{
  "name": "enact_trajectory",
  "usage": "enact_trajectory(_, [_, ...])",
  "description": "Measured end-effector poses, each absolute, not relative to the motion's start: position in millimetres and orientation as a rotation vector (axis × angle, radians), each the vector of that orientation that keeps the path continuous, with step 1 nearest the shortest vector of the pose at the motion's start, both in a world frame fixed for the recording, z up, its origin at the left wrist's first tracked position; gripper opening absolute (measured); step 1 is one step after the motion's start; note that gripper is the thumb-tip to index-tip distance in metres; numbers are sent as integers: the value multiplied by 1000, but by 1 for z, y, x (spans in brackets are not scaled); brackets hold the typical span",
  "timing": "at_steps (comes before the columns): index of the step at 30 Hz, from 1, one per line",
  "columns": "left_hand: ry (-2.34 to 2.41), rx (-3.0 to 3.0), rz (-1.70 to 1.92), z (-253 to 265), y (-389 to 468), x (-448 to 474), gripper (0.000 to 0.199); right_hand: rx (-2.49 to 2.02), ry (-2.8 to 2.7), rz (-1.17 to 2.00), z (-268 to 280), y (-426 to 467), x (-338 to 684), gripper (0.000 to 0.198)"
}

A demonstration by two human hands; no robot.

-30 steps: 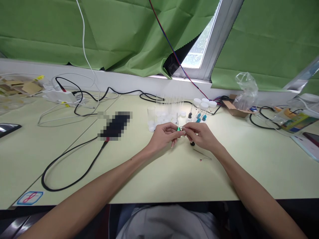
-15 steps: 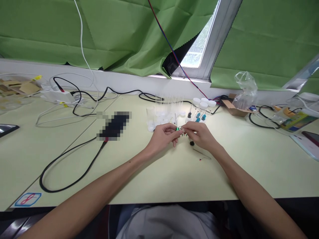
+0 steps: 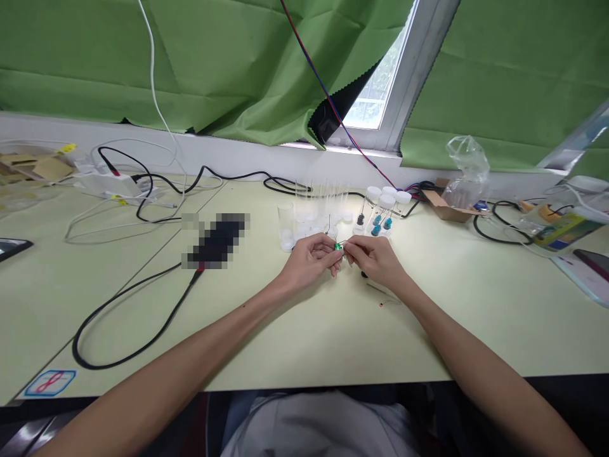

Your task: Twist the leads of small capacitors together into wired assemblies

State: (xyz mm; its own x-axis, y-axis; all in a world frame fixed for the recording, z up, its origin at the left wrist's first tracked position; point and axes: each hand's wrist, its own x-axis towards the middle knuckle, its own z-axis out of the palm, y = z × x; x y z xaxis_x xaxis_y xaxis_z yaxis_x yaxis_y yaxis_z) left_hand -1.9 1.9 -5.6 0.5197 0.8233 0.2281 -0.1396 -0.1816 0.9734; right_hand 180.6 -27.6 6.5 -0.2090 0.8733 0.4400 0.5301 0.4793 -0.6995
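My left hand [image 3: 308, 259] is closed in a pinch on a small green piece [image 3: 338, 246] with thin wire-like strands rising from it. The fingertips of my right hand [image 3: 377, 255] meet it from the other side, pinched on a thin dark strand by the green piece. What exactly lies between these fingertips is too small to make out. Below my right hand, a small round black piece [image 3: 364, 275] is partly covered. A thin stick [image 3: 377, 289] and a small red-ended wire [image 3: 381, 304] lie on the table nearer to me.
Clear open tubes [image 3: 286, 227] stand behind my hands. To their right are several white-capped clear tubes [image 3: 386, 202] containing blue and black pieces with thin stems. A pixelated dark device [image 3: 216, 241] with a black cable [image 3: 128, 365] lies left; a cardboard box [image 3: 447, 206] stands back right.
My right hand has shifted slightly left and down, covering more of the black piece. The strands on the green piece stand at a different angle. The whole view has drifted slightly.
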Motion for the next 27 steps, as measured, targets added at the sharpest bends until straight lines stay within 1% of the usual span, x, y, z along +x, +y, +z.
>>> enact_trajectory(9, [686,1516,1013,-3,-6,0,22,-1160,-1844,467,0,-28,173,34])
enact_trajectory(19, [737,1505,1104,-10,-8,4,21,-1211,-1764,510,-3,-28,165,38])
enact_trajectory(27, [729,1508,1163,-15,-8,6,21,-1280,-1682,609,-2,-30,158,37])
